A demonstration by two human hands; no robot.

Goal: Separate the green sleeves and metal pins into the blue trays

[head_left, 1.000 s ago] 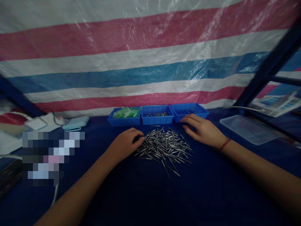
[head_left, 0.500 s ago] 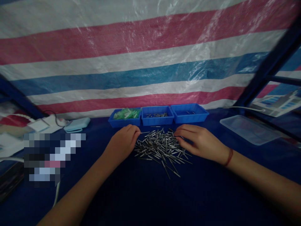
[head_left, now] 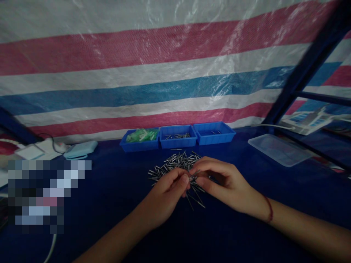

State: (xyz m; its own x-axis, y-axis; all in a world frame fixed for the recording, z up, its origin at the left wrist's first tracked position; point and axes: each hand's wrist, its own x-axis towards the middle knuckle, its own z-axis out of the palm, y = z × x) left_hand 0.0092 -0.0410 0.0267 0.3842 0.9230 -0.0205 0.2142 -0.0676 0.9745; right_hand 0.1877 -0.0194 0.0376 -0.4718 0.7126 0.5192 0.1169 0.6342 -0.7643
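Note:
My left hand is pinched closed at the near side of the pile, its thumb pressed on a slim metal pin that is mostly covered by fingertips. Almost touching it, my right hand has thumb and index finger closed on a thin metal pin. Both hands meet in front of a heap of metal pins, each with a thicker sleeve part and a thinner stem. The fingers hide the heap's front right. A single pin lies apart behind the heap.
Three blue trays stand behind the heap: the left tray holds green plastic packets, the middle tray many pins, the right tray a few. A clear plastic lid lies right; a light blue case lies left. Striped sheeting hangs behind.
Both hands have come together from opposite sides of the heap and moved nearer to me. The left hand has brought along its pin. The view has shifted slightly.

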